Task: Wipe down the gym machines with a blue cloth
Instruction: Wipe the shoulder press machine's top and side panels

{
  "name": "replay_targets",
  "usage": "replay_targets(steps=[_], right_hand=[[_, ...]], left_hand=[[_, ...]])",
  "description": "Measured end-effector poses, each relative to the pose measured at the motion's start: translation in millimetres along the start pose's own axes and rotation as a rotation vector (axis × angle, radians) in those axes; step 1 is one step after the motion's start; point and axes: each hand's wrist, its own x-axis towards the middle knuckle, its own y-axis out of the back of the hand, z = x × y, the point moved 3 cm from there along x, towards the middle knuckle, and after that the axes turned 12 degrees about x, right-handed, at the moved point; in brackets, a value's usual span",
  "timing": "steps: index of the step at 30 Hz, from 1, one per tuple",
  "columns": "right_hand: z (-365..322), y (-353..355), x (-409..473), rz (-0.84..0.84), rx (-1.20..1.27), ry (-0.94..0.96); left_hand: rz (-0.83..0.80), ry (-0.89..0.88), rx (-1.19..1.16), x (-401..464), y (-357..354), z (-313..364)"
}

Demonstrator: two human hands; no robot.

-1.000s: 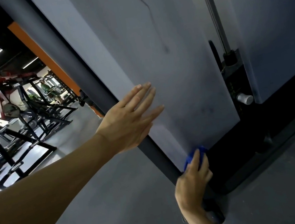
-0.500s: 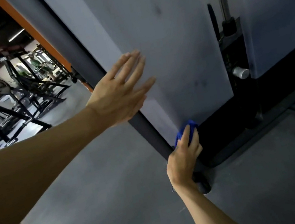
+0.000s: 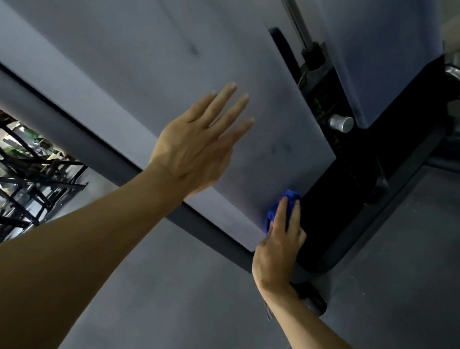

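Observation:
A tall grey panel (image 3: 160,63) of a gym machine fills the upper middle of the head view. My left hand (image 3: 199,146) is flat against it with straight, spread fingers. Down at the panel's bottom corner, my right hand (image 3: 278,248) presses a bunched blue cloth (image 3: 284,200) against the panel's lower edge, where it meets the black base (image 3: 342,225). Most of the cloth is hidden under my fingers.
A dark grey upright post (image 3: 58,112) runs along the panel's left edge. Right of the panel are a weight stack with a silver pin knob (image 3: 341,123) and a steel guide rod (image 3: 287,1). Black racks (image 3: 10,188) stand at the far left. Grey floor (image 3: 187,320) lies below.
My left hand has slid right, further onto the panel. The right hand stays at the bottom corner with the cloth. The view has shifted to the right.

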Motion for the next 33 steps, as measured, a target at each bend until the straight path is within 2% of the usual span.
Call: replay_targets(steps=[2, 3, 6, 8, 10, 12, 14, 15, 16, 19, 21, 22, 24, 26, 27, 28, 30, 33], right_hand=[[-11, -5, 6, 0.028, 0.046, -0.121], [-30, -8, 13, 0.034, 0.080, -0.091], [-91, -12, 36, 0.012, 0.130, 0.259], [-91, -12, 44, -0.035, 0.059, 0.395], [-52, -10, 40, 0.002, -0.017, 0.275], [-7, -4, 25, 0.079, -0.008, -0.038], [4, -6, 17, 0.081, 0.044, -0.306], [-6, -7, 22, 0.095, 0.064, -0.326], [-23, -10, 30, 0.114, 0.080, -0.266], [-83, -13, 60, 0.111, 0.128, 0.125], [-90, -10, 75, 0.067, 0.097, 0.316], [-77, -9, 78, 0.073, 0.059, 0.337], [-32, -2, 77, 0.145, 0.016, 0.177], [1, 3, 71, 0.194, 0.025, -0.127], [2, 2, 70, 0.190, 0.033, -0.220], [-8, 0, 72, 0.187, 0.043, -0.228], [-50, -4, 84, 0.174, 0.076, -0.016], [-94, -7, 95, 0.066, 0.084, 0.364]], left_hand=[[-0.023, -0.011, 0.004, 1, -3, 1], [-0.026, -0.009, 0.007, 1, -5, 1], [-0.037, 0.000, 0.004, 2, -5, 1], [-0.031, -0.015, 0.003, 5, -2, 1], [0.023, -0.019, -0.001, 11, 1, -2], [0.070, -0.022, 0.006, 18, 2, -5], [0.073, -0.017, 0.015, 20, 0, -5], [0.065, -0.017, 0.020, 20, -1, -3], [0.055, -0.017, 0.013, 20, -3, -2], [0.045, -0.016, -0.023, 23, -5, -2], [0.025, -0.014, -0.021, 24, -5, -2], [0.022, -0.010, -0.028, 24, -5, -2], [0.030, -0.005, -0.034, 23, -5, -2], [0.034, -0.002, -0.033, 23, -5, -2], [0.028, -0.002, -0.041, 22, -5, -3], [0.030, -0.002, -0.048, 22, -5, -2], [0.035, -0.002, -0.051, 23, -5, -2], [0.025, -0.005, -0.061, 24, -5, -1]])
